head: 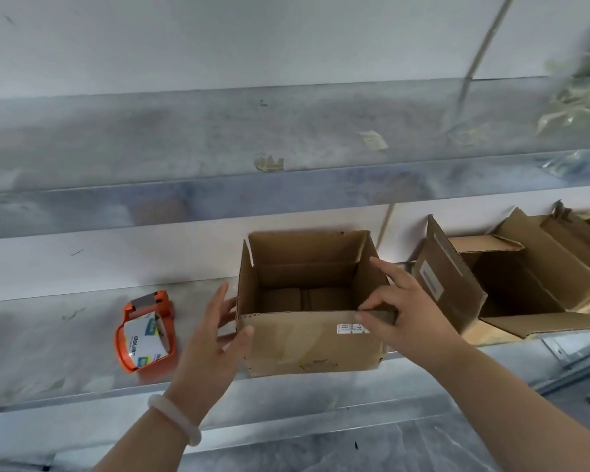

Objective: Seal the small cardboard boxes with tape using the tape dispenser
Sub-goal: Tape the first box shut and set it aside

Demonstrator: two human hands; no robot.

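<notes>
A small brown cardboard box (304, 342) stands open on the metal shelf (65, 352), its flaps up and its inside empty. My left hand (215, 338) lies against the box's left front corner with fingers spread and straight. My right hand (402, 308) is at the right side, thumb and fingers pinching the right flap near the front corner. The orange tape dispenser (146, 331) lies on the shelf to the left of the box, apart from both hands.
Several more open cardboard boxes (511, 284) stand to the right on the same shelf. An upper metal shelf (218, 137) with scraps of tape runs above. A white wall is behind the boxes.
</notes>
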